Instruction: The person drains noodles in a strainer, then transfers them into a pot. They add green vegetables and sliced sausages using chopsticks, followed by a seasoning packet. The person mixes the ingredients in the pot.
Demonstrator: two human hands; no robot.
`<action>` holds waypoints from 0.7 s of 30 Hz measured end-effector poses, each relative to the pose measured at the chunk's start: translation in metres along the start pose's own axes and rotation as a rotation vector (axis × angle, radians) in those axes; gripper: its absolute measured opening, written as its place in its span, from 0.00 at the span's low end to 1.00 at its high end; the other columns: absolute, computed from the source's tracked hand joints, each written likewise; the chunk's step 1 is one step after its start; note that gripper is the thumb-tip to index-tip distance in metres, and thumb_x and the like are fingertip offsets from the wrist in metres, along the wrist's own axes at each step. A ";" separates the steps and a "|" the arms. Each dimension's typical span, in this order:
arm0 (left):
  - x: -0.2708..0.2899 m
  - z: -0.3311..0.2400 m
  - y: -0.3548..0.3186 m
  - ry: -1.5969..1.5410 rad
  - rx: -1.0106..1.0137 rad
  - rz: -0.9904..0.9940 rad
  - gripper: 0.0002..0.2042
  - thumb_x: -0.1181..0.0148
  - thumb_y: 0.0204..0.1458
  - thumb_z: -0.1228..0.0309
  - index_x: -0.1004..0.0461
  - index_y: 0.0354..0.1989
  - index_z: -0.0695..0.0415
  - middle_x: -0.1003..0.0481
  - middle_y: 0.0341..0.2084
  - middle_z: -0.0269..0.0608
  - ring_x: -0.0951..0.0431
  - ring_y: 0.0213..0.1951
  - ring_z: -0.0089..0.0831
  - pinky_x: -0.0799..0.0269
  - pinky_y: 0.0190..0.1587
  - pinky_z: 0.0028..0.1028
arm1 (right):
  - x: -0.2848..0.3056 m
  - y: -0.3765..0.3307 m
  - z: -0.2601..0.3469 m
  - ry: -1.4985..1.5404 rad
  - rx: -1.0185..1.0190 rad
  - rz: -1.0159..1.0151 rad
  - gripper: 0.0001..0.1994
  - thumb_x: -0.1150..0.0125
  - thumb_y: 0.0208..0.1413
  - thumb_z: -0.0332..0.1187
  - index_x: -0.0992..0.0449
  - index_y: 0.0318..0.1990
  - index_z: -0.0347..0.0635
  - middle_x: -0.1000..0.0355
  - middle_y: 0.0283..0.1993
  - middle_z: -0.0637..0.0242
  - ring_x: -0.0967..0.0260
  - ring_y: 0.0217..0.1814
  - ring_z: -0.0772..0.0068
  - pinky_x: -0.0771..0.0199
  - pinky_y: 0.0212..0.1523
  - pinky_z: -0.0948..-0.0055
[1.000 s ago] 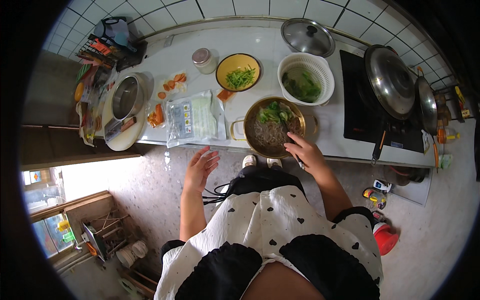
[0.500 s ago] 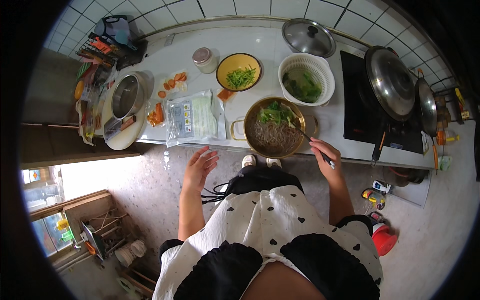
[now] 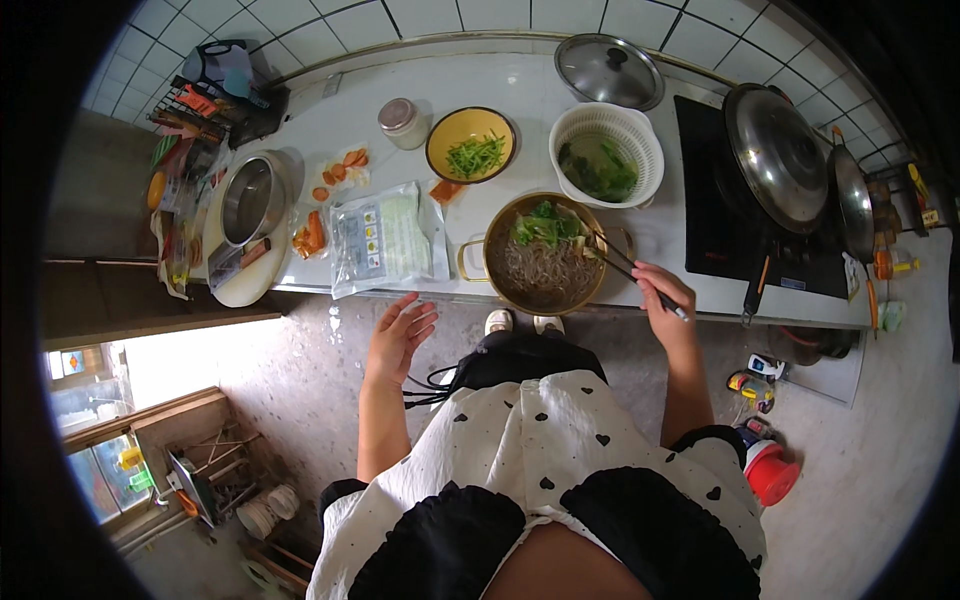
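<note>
My right hand is closed on a pair of dark chopsticks, whose tips reach into the right side of a gold two-handled pot. Brown-grey noodles fill the pot, with green leafy vegetables lying on top at the far side. The tips touch pale pieces at the pot's right edge. My left hand hovers in front of the counter edge with its fingers apart, holding nothing. Nearest to it lies a clear plastic package.
Behind the pot stand a white strainer basket with greens, a yellow bowl of cut green pieces and a jar. A metal lid lies farther back. Left is a cleaver on a cutting board; right, a covered wok on a black cooktop.
My right hand has shifted slightly right, and the chopsticks have spread so that both sticks show. The greens sit a little farther left. My left hand has stayed in place.
</note>
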State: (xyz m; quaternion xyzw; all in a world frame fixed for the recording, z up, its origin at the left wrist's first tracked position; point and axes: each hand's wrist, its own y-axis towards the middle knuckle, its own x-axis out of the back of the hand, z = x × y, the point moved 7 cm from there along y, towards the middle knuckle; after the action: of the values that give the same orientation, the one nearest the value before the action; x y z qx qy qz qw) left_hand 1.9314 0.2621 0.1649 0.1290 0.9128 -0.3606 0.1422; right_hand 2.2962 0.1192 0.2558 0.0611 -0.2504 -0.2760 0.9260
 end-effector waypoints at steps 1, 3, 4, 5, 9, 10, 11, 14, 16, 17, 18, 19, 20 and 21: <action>0.001 0.001 0.001 -0.003 0.000 0.002 0.16 0.54 0.53 0.76 0.39 0.51 0.61 0.28 0.40 0.45 0.26 0.41 0.32 0.30 0.43 0.27 | 0.004 0.005 0.007 -0.006 -0.004 0.017 0.06 0.43 0.49 0.23 0.25 0.35 0.37 0.27 0.37 0.62 0.35 0.20 0.80 0.33 0.19 0.82; 0.001 0.002 0.001 -0.004 0.001 0.004 0.16 0.55 0.53 0.76 0.39 0.51 0.61 0.28 0.40 0.45 0.26 0.41 0.32 0.30 0.43 0.27 | 0.009 0.010 0.018 -0.012 -0.007 0.031 0.05 0.43 0.49 0.24 0.25 0.34 0.37 0.26 0.36 0.61 0.33 0.21 0.79 0.32 0.20 0.82; 0.000 0.002 0.001 -0.003 0.001 0.004 0.16 0.55 0.53 0.75 0.39 0.51 0.61 0.28 0.40 0.45 0.26 0.41 0.32 0.30 0.43 0.27 | 0.011 0.011 0.022 -0.013 0.002 0.026 0.05 0.43 0.49 0.24 0.25 0.34 0.36 0.26 0.36 0.61 0.33 0.21 0.78 0.32 0.21 0.81; 0.000 0.002 0.000 -0.002 0.002 0.004 0.16 0.55 0.53 0.75 0.39 0.51 0.61 0.28 0.40 0.45 0.26 0.41 0.32 0.30 0.43 0.27 | 0.013 0.012 0.025 -0.016 0.010 0.022 0.05 0.43 0.49 0.24 0.25 0.34 0.36 0.26 0.36 0.61 0.33 0.21 0.78 0.31 0.21 0.81; -0.001 0.001 0.000 -0.003 0.000 0.003 0.16 0.55 0.53 0.75 0.39 0.51 0.60 0.28 0.40 0.45 0.26 0.41 0.32 0.30 0.43 0.27 | 0.005 0.013 0.033 -0.012 0.124 0.011 0.06 0.43 0.47 0.21 0.25 0.35 0.36 0.27 0.37 0.59 0.29 0.28 0.75 0.28 0.27 0.79; -0.001 0.001 -0.001 -0.005 0.001 0.004 0.16 0.55 0.53 0.75 0.39 0.51 0.60 0.28 0.40 0.45 0.26 0.41 0.32 0.30 0.43 0.27 | 0.002 0.011 0.031 0.010 0.065 0.047 0.08 0.42 0.46 0.19 0.25 0.35 0.35 0.27 0.38 0.58 0.28 0.32 0.72 0.28 0.31 0.78; -0.001 0.001 -0.001 -0.005 0.000 0.002 0.16 0.55 0.53 0.75 0.39 0.51 0.60 0.28 0.40 0.45 0.26 0.41 0.32 0.30 0.43 0.27 | -0.001 0.011 0.033 0.020 0.084 0.048 0.08 0.42 0.45 0.19 0.26 0.35 0.35 0.27 0.38 0.58 0.28 0.33 0.71 0.28 0.31 0.78; 0.000 0.001 -0.002 -0.016 0.002 0.003 0.18 0.54 0.52 0.76 0.40 0.52 0.61 0.29 0.41 0.45 0.26 0.40 0.32 0.30 0.44 0.27 | -0.010 0.011 0.030 0.050 0.155 0.021 0.06 0.43 0.46 0.19 0.26 0.34 0.33 0.27 0.39 0.56 0.28 0.33 0.70 0.28 0.34 0.78; 0.002 0.003 -0.002 0.085 -0.004 -0.047 0.16 0.52 0.52 0.74 0.37 0.50 0.61 0.28 0.39 0.46 0.26 0.39 0.31 0.31 0.43 0.27 | -0.014 0.009 0.012 -0.024 0.149 0.048 0.04 0.45 0.49 0.21 0.27 0.33 0.31 0.28 0.40 0.54 0.28 0.35 0.70 0.27 0.35 0.77; 0.003 0.004 -0.001 0.135 -0.010 -0.074 0.16 0.52 0.52 0.74 0.36 0.49 0.62 0.27 0.38 0.46 0.25 0.39 0.31 0.31 0.43 0.26 | -0.016 0.008 0.005 -0.060 0.149 0.062 0.04 0.46 0.51 0.21 0.28 0.33 0.29 0.28 0.40 0.53 0.28 0.36 0.70 0.27 0.35 0.77; -0.002 0.001 0.002 0.303 -0.050 -0.034 0.14 0.50 0.51 0.74 0.34 0.47 0.62 0.27 0.36 0.45 0.26 0.37 0.29 0.31 0.42 0.25 | -0.015 0.006 -0.005 0.004 0.085 0.033 0.04 0.46 0.51 0.21 0.28 0.33 0.30 0.28 0.40 0.54 0.28 0.35 0.71 0.27 0.36 0.78; -0.010 -0.002 0.009 0.473 -0.090 0.007 0.13 0.49 0.50 0.75 0.32 0.45 0.63 0.26 0.34 0.43 0.26 0.35 0.28 0.31 0.41 0.24 | -0.014 0.003 -0.014 0.067 0.019 0.003 0.04 0.46 0.50 0.21 0.28 0.33 0.30 0.28 0.40 0.54 0.28 0.34 0.71 0.28 0.36 0.78; -0.018 -0.004 0.014 0.640 -0.128 0.044 0.12 0.47 0.49 0.76 0.30 0.43 0.63 0.26 0.32 0.42 0.26 0.34 0.26 0.31 0.39 0.23 | -0.014 0.000 -0.021 0.132 -0.048 -0.022 0.03 0.46 0.50 0.21 0.27 0.32 0.31 0.28 0.40 0.54 0.28 0.34 0.72 0.28 0.36 0.78; -0.038 -0.011 0.016 0.781 -0.275 0.099 0.09 0.46 0.48 0.77 0.28 0.39 0.63 0.26 0.30 0.41 0.27 0.32 0.24 0.32 0.36 0.22 | -0.015 -0.001 -0.022 0.177 -0.074 -0.035 0.03 0.47 0.51 0.21 0.28 0.32 0.30 0.28 0.40 0.54 0.28 0.34 0.72 0.28 0.37 0.78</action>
State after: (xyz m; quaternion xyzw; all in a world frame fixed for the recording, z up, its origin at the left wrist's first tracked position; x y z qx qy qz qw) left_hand 1.9705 0.2765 0.1763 0.2796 0.9304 -0.1522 -0.1818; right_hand 2.2962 0.1263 0.2300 0.0555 -0.1562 -0.2948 0.9411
